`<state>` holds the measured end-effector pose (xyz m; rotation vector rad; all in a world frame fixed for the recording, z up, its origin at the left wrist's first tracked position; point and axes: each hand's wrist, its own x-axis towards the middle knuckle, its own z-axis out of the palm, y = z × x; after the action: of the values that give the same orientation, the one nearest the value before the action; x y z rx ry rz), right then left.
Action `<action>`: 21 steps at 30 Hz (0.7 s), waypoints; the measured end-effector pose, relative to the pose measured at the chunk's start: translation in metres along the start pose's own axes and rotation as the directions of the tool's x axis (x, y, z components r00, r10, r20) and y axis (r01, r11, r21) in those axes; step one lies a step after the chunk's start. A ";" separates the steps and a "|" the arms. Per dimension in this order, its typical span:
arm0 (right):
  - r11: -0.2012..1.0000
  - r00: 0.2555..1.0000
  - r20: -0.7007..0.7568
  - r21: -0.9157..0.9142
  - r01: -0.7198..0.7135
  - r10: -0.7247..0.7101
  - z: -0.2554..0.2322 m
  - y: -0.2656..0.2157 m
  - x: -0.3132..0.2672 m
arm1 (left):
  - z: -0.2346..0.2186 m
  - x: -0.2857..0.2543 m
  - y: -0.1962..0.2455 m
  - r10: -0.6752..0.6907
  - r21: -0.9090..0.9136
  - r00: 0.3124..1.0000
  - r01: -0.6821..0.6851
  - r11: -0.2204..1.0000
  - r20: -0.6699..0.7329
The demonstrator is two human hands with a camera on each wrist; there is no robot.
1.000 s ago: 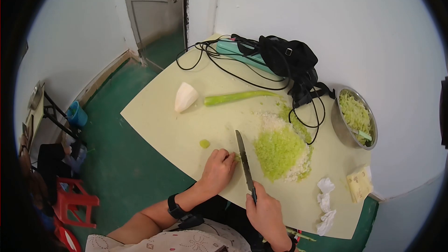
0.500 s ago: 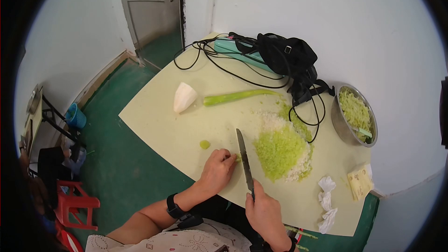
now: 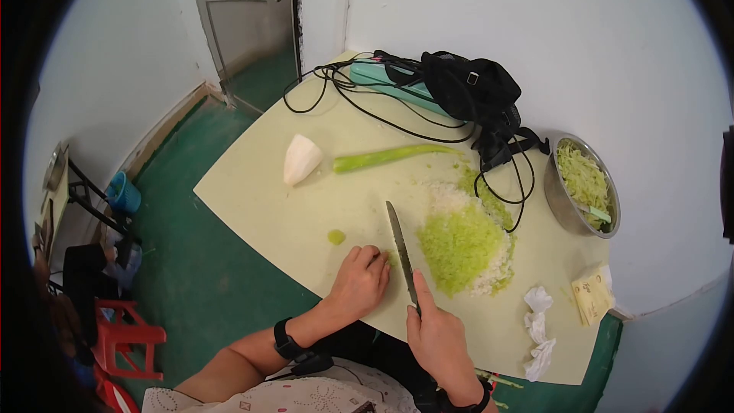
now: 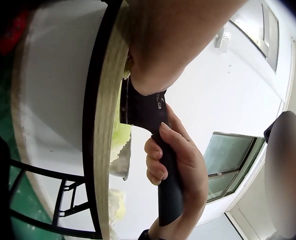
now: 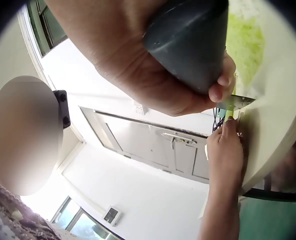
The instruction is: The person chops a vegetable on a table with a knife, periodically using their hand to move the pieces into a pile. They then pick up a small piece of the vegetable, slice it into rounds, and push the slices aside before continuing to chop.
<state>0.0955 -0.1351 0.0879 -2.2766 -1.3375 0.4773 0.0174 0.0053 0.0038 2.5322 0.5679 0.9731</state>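
Note:
The right hand (image 3: 439,340) grips the dark handle of a knife (image 3: 401,249), whose blade points away from the body over the table. Beside the blade, on its left, the left hand (image 3: 359,283) has curled fingers holding a small green piece (image 3: 392,258) against the table. In the right wrist view the blade (image 5: 243,102) meets the green piece (image 5: 230,106) at the left hand's fingertips. A small green chunk (image 3: 336,237) lies left of the hands. To the knife's right spreads a pile of chopped green bits (image 3: 457,251) with white bits around it.
Farther back on the table (image 3: 252,176) lie a white peeled chunk (image 3: 303,160) and a long green stalk (image 3: 390,157). Behind them are a black bag (image 3: 470,88) and cables. A metal bowl of shreds (image 3: 562,203), crumpled tissues (image 3: 537,325) and a yellow packet (image 3: 592,297) stand at the right.
The right hand and knife have shifted slightly, the blade tip moving a little farther from the body. The left hand has stayed nearly in place. The whole head view has shifted slightly.

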 end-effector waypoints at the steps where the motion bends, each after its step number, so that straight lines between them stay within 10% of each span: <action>1: 1.000 1.000 0.002 -0.009 0.002 -0.002 -0.001 -0.001 -0.001 | 0.001 -0.001 -0.001 -0.015 -0.023 1.000 0.015 1.000 -0.004; 21: 0.983 0.991 0.031 -0.125 0.136 -0.133 -0.015 0.007 -0.002 | 0.004 0.002 -0.003 -0.133 -0.084 0.991 0.134 0.987 0.018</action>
<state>0.1074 -0.1425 0.0970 -2.2676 -1.5617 0.3833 0.0207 0.0082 0.0002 2.3895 0.6689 0.9136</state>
